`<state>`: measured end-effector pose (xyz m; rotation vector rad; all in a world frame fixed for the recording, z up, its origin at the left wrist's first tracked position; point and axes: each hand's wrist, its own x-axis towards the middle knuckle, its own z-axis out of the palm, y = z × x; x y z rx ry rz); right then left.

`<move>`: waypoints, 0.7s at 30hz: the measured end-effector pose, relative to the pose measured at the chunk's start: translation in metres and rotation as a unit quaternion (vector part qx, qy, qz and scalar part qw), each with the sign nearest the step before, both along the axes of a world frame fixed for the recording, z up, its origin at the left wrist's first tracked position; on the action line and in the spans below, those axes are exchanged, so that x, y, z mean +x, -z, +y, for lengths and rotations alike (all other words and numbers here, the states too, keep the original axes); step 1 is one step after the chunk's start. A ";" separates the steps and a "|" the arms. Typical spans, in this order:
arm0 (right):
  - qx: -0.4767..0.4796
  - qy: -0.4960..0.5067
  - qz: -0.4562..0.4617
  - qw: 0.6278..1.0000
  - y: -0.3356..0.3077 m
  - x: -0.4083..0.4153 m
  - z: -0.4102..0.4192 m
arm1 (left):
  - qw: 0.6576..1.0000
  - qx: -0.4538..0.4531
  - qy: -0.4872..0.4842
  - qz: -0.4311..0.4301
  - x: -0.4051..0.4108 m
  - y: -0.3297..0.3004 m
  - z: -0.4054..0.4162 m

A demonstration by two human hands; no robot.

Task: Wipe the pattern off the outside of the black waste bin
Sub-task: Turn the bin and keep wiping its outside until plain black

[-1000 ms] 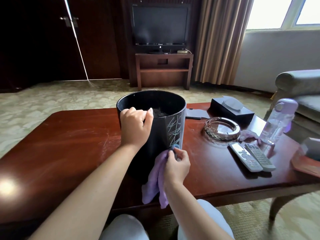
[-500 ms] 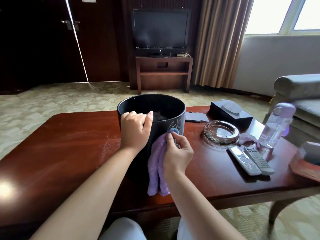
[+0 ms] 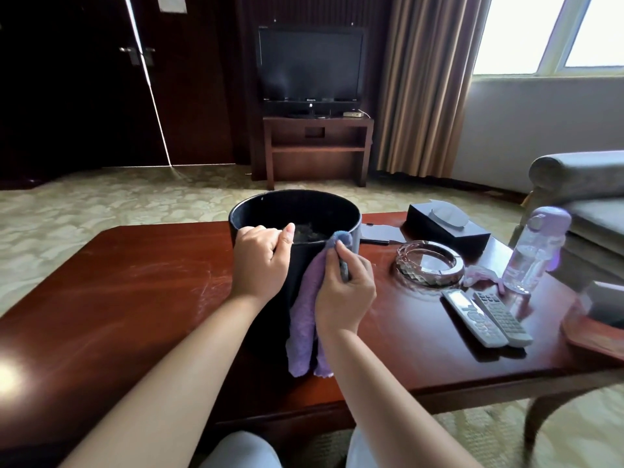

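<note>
Both hands on the black waste bin, a purple cloth pressed to its outer wall just under the rim.

The right hand (image 3: 344, 292) pinches a purple cloth (image 3: 309, 319) between curled fingers and thumb and holds its upper end against the near right side of the black waste bin (image 3: 297, 207), right at the rim; the rest of the cloth hangs straight down the bin's wall to the table. The left hand (image 3: 261, 261) is curled over the near rim, thumb at the inner edge. The bin stands upright on the wooden coffee table (image 3: 135, 298), mouth up, long axis vertical. To the right lie a glass ashtray (image 3: 429, 263), two remote controls (image 3: 486, 317), a clear water bottle (image 3: 533, 251) and a black tissue box (image 3: 445, 224).
</note>
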<state>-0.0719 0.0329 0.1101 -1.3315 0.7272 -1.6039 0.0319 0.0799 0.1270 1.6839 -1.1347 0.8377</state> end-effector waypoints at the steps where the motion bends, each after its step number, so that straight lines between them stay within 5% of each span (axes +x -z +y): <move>1: -0.001 0.012 0.006 1.000 0.004 0.000 -0.002 | 1.000 0.000 0.003 0.005 0.000 0.000 0.001; 7: -0.243 0.023 0.133 0.960 0.008 -0.009 -0.005 | 0.997 -0.041 0.035 0.048 -0.007 -0.003 0.003; 15: -0.300 0.019 0.205 0.931 -0.003 -0.010 -0.006 | 0.995 -0.034 0.062 0.072 -0.005 -0.003 0.005; 19: -0.230 0.059 0.190 0.953 -0.007 -0.014 -0.018 | 0.993 -0.036 0.077 0.079 -0.003 -0.003 0.007; 21: -0.285 0.027 0.219 0.933 -0.008 -0.012 -0.009 | 0.993 -0.041 0.075 0.078 -0.005 -0.004 0.006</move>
